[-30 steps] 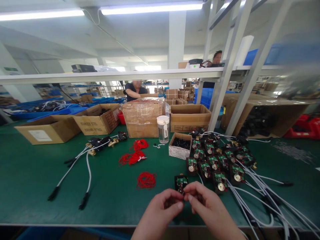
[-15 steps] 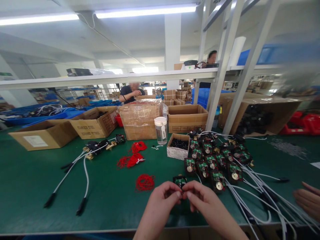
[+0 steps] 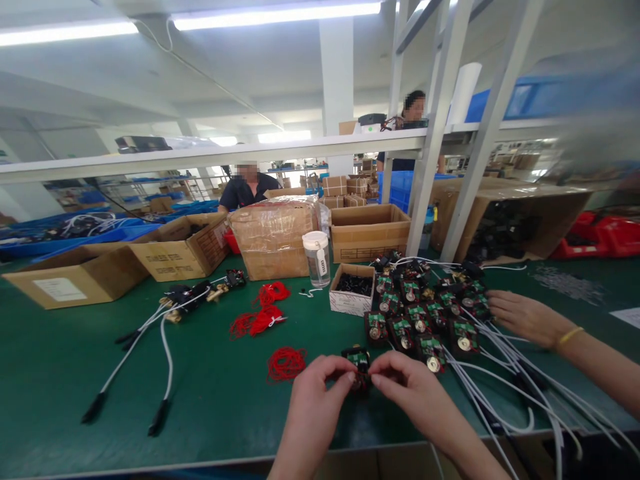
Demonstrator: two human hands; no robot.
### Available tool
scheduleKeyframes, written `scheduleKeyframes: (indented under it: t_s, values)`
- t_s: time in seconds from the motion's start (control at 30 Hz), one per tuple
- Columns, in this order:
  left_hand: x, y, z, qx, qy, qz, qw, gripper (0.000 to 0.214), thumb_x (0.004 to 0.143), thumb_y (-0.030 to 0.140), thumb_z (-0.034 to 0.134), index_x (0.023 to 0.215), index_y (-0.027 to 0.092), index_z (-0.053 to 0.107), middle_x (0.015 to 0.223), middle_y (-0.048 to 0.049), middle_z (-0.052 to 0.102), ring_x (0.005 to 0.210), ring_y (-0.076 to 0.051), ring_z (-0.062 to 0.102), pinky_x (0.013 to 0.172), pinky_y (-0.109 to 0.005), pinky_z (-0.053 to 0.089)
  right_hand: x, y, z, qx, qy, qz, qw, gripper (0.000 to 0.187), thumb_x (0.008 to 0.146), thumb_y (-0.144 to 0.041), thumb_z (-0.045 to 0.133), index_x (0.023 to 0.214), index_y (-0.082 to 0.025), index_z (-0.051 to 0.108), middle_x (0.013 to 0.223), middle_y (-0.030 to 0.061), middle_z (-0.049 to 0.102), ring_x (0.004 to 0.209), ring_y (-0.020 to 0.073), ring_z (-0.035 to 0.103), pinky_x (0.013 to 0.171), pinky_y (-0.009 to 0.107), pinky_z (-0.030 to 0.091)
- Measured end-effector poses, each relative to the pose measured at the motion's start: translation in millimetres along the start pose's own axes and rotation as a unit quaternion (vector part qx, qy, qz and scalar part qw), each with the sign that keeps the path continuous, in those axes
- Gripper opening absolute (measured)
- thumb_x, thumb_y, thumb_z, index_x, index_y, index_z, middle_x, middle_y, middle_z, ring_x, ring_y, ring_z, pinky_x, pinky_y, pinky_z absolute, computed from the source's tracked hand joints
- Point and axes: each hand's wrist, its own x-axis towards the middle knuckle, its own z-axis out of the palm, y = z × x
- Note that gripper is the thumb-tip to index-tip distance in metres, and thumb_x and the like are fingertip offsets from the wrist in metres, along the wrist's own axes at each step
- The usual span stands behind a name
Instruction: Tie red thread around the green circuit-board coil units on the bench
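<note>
A black housing with a green circuit board (image 3: 358,359) stands on the green bench in front of me. My left hand (image 3: 323,385) has thumb and forefinger pinched at its near left side. From the other side my right hand (image 3: 400,383) pinches at its lower right edge. Some red shows between the fingertips, too small to make out. Left of my hands lies a coil of red wire (image 3: 286,364). Rows of similar circuit-board units (image 3: 431,352), with round metal discs and white cables, sit to the right.
A co-worker's hand (image 3: 530,321) reaches to the units from the right. Behind stand a small box of black parts (image 3: 352,301), a lidded jug (image 3: 317,267) and a taped carton (image 3: 273,240). White cables (image 3: 167,353) with black ends lie at left. A metal post (image 3: 425,173) rises behind.
The co-worker's hand has moved in from the right edge onto the units. My hands have shifted slightly, with my fingertips a little farther apart at the housing. The view has turned slightly right.
</note>
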Motion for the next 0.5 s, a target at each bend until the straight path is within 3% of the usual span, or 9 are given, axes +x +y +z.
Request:
scheduleKeyframes:
  t_s: [0.17,0.5]
  values:
    - [2,1,-1.5,0.113,0.019,0.041,0.993,0.018,0.083,0.022,0.061,0.085,0.025,0.079,0.088,-0.0030,0.073,0.088,-0.022,0.068,0.084,-0.033,0.048,6,7,1,-0.043,0.025,-0.038,0.998,0.014,0.086,-0.028,0.061,0.087,-0.022,0.075,0.085,0.0023,0.068,0.082,0.0193,0.064,0.076,0.031,0.048]
    - [6,-5,2.7,0.141,0.034,0.095,0.985,0.020,0.087,0.017,0.058,0.088,0.023,0.077,0.092,-0.0043,0.071,0.090,-0.021,0.068,0.085,-0.033,0.051,10,21,12,-0.120,0.060,-0.111,0.985,0.016,0.096,-0.025,0.055,0.096,-0.023,0.071,0.095,0.0037,0.068,0.091,0.0198,0.066,0.083,0.031,0.051]
